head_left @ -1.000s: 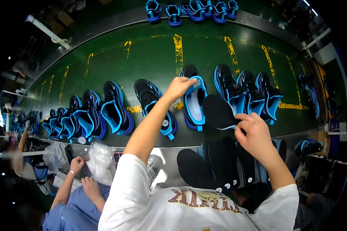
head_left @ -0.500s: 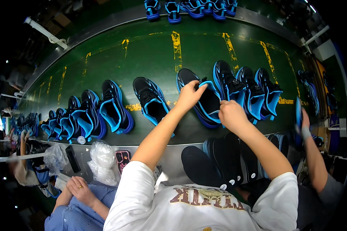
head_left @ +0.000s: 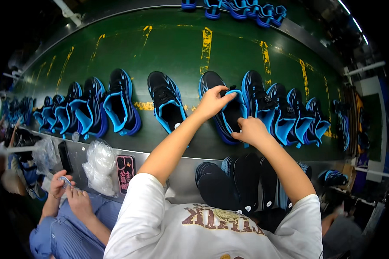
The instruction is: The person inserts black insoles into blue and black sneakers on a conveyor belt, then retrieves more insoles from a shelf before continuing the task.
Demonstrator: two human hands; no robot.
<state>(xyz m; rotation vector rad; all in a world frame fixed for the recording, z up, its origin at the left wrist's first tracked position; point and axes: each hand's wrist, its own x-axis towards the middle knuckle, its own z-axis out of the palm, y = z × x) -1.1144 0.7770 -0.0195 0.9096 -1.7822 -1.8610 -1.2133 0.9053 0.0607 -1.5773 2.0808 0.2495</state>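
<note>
A black sneaker with bright blue lining (head_left: 212, 80) lies toe-away on the green belt in front of me. My left hand (head_left: 213, 102) is closed on its tongue, thumb and fingers pinching the top edge. At the heel end, my right hand (head_left: 251, 131) curls its fingers over the collar and into the opening. What lies under those fingertips inside the shoe is mostly hidden. Left of it, apart from both hands, stands a matching sneaker (head_left: 161, 84) with a white round label at its inner heel.
More sneakers stand in rows left (head_left: 119, 101) and right (head_left: 285, 116) on the green belt (head_left: 173, 52). Black insoles (head_left: 216, 183) lie on the metal ledge before me, with a patterned phone case (head_left: 125, 172) and clear plastic bags (head_left: 100, 166). A co-worker's hands (head_left: 69, 194) are at left.
My right hand has moved from the collar's right side to the heel opening. Another sneaker now stands at the right row's end. The left co-worker's clasped hands have parted around a small item.
</note>
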